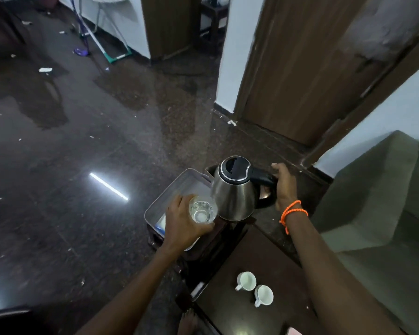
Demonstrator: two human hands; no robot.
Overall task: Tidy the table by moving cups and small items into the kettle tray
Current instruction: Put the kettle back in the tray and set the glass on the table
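Gripping a clear glass [202, 211], the left hand [182, 223] has its fingers curled round the glass's side and holds it above the near end of the tray [169, 189], just beside the kettle [235, 189]. The right hand [286, 184] is wrapped round the kettle's black handle [261, 177]; an orange band [292, 210] circles that wrist. The steel kettle, with its black lid shut, is upright at the tray's right edge; whether it rests on its base or is lifted cannot be told. The pale tray lies on a dark stand, and something white and blue lies in it, partly hidden by the left hand. Nearer the person, two white cups [254, 287] stand side by side on the dark counter [240, 310], well apart from the tray. A green sofa [373, 201] stands to the right, on a dark, glossy floor [82, 141].
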